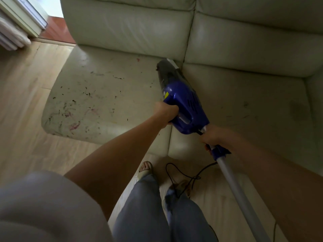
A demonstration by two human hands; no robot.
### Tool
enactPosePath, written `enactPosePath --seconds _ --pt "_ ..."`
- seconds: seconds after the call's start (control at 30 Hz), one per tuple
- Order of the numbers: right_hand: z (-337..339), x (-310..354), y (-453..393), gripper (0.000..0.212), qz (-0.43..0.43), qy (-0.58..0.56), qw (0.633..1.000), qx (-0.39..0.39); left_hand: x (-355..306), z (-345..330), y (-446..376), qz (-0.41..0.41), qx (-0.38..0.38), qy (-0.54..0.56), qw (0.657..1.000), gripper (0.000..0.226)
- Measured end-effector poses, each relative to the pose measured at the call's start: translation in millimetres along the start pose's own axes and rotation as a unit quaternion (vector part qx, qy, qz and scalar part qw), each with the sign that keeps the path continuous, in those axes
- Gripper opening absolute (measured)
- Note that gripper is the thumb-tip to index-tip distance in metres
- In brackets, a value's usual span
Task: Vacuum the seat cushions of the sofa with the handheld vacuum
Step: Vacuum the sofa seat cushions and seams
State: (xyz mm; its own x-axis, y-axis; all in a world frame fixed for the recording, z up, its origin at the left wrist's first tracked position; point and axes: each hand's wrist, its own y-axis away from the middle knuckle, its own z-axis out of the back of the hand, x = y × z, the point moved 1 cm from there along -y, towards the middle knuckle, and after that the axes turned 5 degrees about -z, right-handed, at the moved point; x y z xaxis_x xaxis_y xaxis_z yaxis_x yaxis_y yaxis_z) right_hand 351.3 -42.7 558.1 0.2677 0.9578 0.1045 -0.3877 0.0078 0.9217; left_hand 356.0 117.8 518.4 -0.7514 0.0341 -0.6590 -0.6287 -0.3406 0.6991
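A blue handheld vacuum (181,100) with a dark dust cup lies along the seam between two cream seat cushions, its white nozzle tip touching the crease under the backrest. My left hand (166,113) grips the blue handle from the left side. My right hand (212,135) holds the grey tube (239,194) just behind the vacuum body. The left seat cushion (97,95) is covered with dark and pink marks and specks. The right seat cushion (244,105) shows only a few faint marks.
The sofa backrest (132,30) rises behind the cushions. A black power cord (185,175) loops on the pale floor by my feet. Wooden floor (22,95) lies to the left, with a white door frame (22,16) at the far left corner.
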Motion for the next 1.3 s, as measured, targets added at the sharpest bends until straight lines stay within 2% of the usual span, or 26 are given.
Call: enactPosePath --seconds 0.2,0.37,0.47,0.57,0.7,0.9,1.03,1.1,1.2,1.3 --pt "-1 14 -5 0.009 0.006 -0.023 1.000 0.011 -6 10 -13 0.001 -0.007 -0.006 1.000 0.034" --pt "7 42 -46 0.009 -0.021 -0.013 1.000 0.006 -6 15 -55 0.018 -0.009 0.017 1.000 0.035" --pt "16 54 -67 0.004 -0.027 -0.045 0.999 0.013 -17 15 -78 0.009 -0.011 0.001 1.000 0.037" --pt "25 59 -86 0.019 -0.024 -0.082 0.996 0.016 -30 14 -93 -0.003 -0.021 -0.021 1.000 0.041" --pt "35 55 -88 0.018 -0.014 -0.107 0.994 0.025 -40 10 -92 -0.015 -0.029 -0.046 0.998 0.044" --pt "25 5 -64 0.004 0.019 -0.148 0.988 0.031 -33 -17 -52 -0.009 -0.025 -0.049 0.998 0.041" --pt "14 -17 -52 0.008 0.027 -0.145 0.988 0.042 -22 -27 -32 -0.012 -0.015 -0.068 0.997 0.038" --pt "25 -12 -54 0.008 0.029 -0.147 0.988 0.040 -33 -28 -35 -0.021 -0.022 -0.072 0.997 0.041" --pt "41 0 -61 0.023 0.034 -0.143 0.988 0.037 -53 -28 -47 -0.039 -0.030 -0.083 0.995 0.045" --pt "55 10 -76 0.025 0.022 -0.133 0.990 0.033 -59 -29 -62 -0.044 -0.033 -0.064 0.996 0.043"
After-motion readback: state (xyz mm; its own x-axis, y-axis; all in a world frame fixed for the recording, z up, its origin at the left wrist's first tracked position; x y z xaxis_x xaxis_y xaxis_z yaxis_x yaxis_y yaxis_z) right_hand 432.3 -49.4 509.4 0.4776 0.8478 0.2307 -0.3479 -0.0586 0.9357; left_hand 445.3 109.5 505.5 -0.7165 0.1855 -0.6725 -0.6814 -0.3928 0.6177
